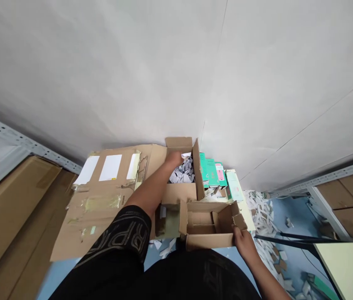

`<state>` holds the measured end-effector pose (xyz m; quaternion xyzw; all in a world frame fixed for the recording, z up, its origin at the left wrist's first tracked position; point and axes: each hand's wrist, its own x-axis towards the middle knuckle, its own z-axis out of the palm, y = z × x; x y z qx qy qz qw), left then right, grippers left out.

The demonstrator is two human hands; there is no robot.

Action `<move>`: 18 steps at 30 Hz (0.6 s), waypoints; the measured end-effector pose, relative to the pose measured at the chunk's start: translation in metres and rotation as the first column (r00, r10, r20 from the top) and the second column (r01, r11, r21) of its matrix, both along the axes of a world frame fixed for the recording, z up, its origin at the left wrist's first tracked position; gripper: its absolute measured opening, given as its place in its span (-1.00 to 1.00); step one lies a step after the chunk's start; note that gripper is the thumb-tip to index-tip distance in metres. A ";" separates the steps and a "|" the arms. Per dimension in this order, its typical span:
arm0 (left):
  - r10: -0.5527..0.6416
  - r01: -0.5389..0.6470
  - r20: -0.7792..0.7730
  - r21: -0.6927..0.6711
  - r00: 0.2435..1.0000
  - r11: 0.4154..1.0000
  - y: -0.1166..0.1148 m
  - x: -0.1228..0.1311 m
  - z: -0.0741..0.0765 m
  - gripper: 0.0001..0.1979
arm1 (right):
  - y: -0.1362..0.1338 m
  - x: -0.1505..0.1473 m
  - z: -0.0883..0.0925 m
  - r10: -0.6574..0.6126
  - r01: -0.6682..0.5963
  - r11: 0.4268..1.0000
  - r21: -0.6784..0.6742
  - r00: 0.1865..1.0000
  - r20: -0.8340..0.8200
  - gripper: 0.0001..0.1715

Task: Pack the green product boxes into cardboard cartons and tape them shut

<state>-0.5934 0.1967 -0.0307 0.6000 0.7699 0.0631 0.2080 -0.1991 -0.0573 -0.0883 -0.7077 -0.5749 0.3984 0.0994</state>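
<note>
My left hand (174, 159) reaches into a small open cardboard box (181, 192) against the wall. Crumpled grey paper (184, 171) fills that box, and a white piece (186, 155) shows beside my fingertips. Those fingers are mostly hidden, so whether they hold paper is unclear. My right hand (244, 242) is closed on the right near corner of a second open carton (210, 241). Bare brown cardboard is all that shows inside this carton. It sits nearer to my body than the paper-filled box.
Green boxes (210, 171) stand right of the paper-filled box. Flattened cardboard (101, 208) with white labels lies left. Paper scraps (262, 212) litter the blue floor at right. Shelves with large cartons (16, 200) flank both sides; a table corner (348, 266) juts in lower right.
</note>
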 end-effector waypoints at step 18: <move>-0.382 0.332 0.345 0.198 0.857 0.922 -0.281 0.159 0.065 -0.26 | -0.002 0.060 0.014 0.127 -0.129 0.986 0.102 0.992 0.023 -0.28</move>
